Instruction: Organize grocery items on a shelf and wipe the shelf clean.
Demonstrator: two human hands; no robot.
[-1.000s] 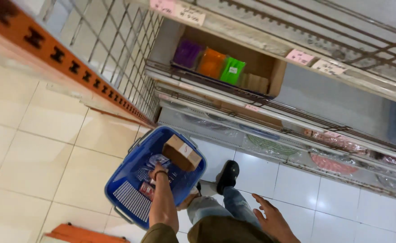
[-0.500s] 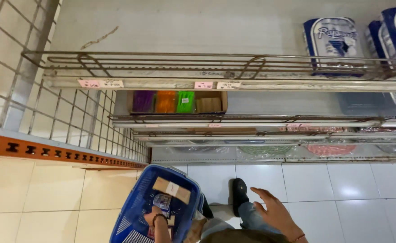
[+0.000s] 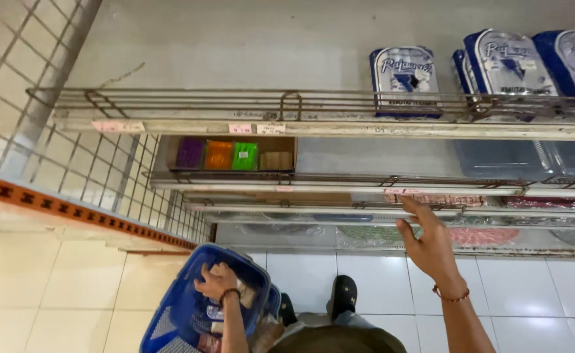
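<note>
My left hand [image 3: 217, 281] is down inside a blue shopping basket [image 3: 181, 297] on the floor, its fingers curled over brown and pale packets there; whether it grips one I cannot tell. My right hand [image 3: 429, 243] is raised with fingers apart and nothing in it, reaching up to the front rail of a wire shelf [image 3: 379, 186]. Blue-and-silver bags [image 3: 405, 75] stand on the top shelf above it.
A cardboard tray [image 3: 232, 155] with purple, orange and green packets sits on the second shelf. Flat pink and green packs [image 3: 477, 234] lie on the lowest shelves. A wire grid panel [image 3: 32, 78] and an orange-trimmed ledge [image 3: 71, 210] stand at left. My black shoe [image 3: 344, 295] rests on white floor tiles.
The view has tilted up from the floor to the shelves. My right hand rose from near my knee towards the shelf rail. My left hand stayed in the basket.
</note>
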